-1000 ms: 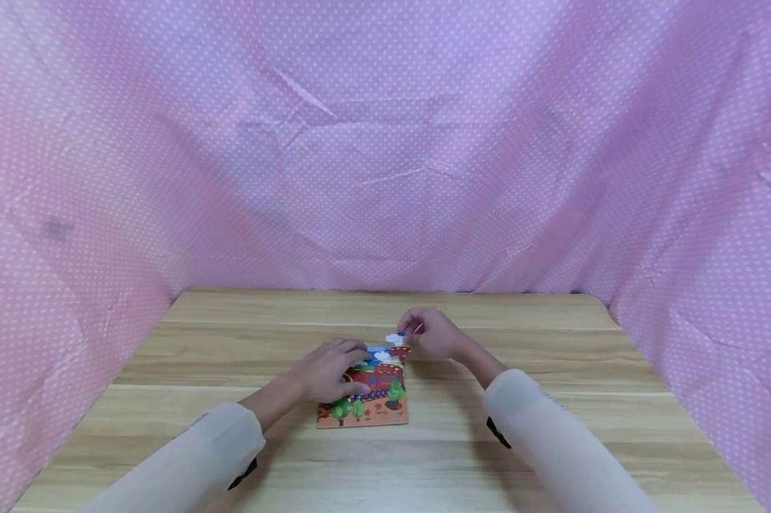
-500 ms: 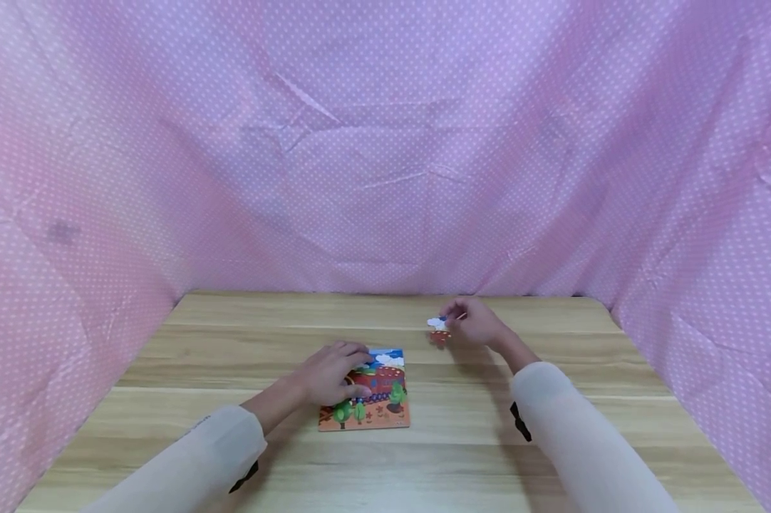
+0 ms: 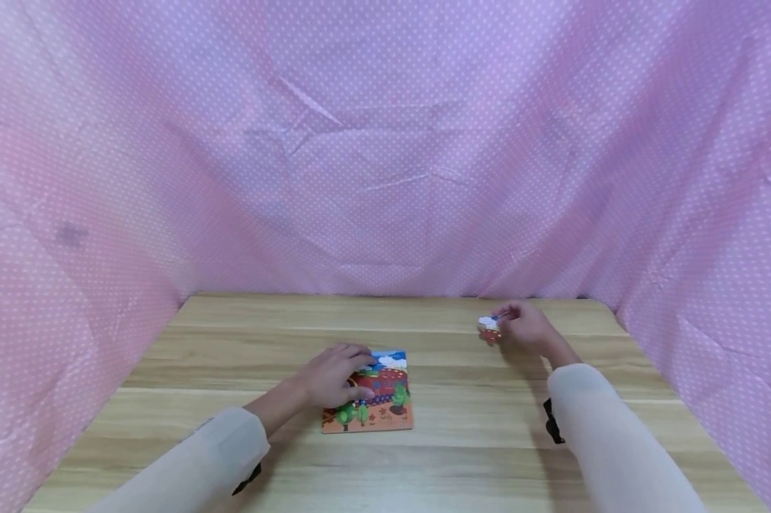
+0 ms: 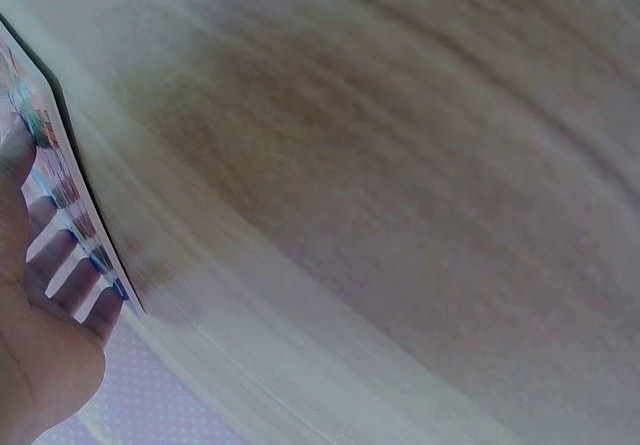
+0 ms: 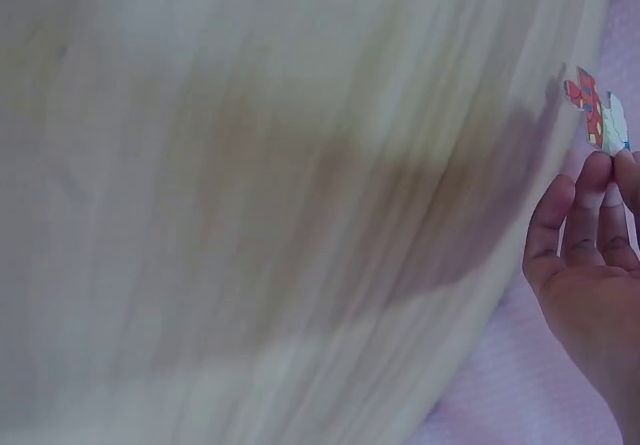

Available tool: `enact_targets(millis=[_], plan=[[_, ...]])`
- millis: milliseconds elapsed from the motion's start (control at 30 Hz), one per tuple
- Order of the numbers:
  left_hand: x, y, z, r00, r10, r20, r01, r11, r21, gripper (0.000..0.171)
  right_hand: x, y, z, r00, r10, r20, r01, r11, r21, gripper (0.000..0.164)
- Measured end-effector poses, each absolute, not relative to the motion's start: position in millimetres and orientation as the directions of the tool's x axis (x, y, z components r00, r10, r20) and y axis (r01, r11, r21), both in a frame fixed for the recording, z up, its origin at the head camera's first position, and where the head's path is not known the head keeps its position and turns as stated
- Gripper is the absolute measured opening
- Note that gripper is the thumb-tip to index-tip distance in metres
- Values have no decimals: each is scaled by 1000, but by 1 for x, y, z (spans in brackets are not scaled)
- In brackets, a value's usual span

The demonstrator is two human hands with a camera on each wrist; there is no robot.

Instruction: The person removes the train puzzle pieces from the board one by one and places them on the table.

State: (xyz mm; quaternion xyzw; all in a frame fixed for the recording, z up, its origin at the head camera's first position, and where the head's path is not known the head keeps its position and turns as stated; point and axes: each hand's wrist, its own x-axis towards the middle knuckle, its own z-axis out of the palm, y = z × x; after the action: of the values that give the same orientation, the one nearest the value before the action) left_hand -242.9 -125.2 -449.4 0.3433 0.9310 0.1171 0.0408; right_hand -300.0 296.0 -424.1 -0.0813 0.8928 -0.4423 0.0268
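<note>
Head view: the left hand [image 3: 333, 375] lies spread on the puzzle [image 3: 375, 422] on the counter [image 3: 244, 349]; the right hand [image 3: 528, 328] pinches one piece [image 3: 489, 330], off the puzzle and well apart. Left wrist view: that hand touches the puzzle, not gripping (any gaps left are unclear). Right wrist view: no other loose piece shows.

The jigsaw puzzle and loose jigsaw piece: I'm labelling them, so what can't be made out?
Head: upper-left part of the jigsaw puzzle, under the left hand.
Head: one corner of the jigsaw piece, behind the right hand.
Left wrist: much of the jigsaw puzzle, cut off by the left edge.
Right wrist: part of the right hand, cut off by the right edge.
</note>
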Motion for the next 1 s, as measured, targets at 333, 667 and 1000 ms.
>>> enact_targets(millis=[333, 667, 1000], plan=[[-241, -125, -451, -764, 645, 1, 626, 741, 244, 64, -291, 327, -437, -998, -49, -38, 3, 580, -814, 28], [-245, -129, -450, -728, 685, 26, 673, 708, 212, 63, -291, 327, -438, -999, -26, -24, 3, 609, -793, 25], [-250, -134, -449, -703, 711, 18, 704, 691, 165, 64, -289, 322, -437, -997, -8, -77, 57, 595, -802, 27]])
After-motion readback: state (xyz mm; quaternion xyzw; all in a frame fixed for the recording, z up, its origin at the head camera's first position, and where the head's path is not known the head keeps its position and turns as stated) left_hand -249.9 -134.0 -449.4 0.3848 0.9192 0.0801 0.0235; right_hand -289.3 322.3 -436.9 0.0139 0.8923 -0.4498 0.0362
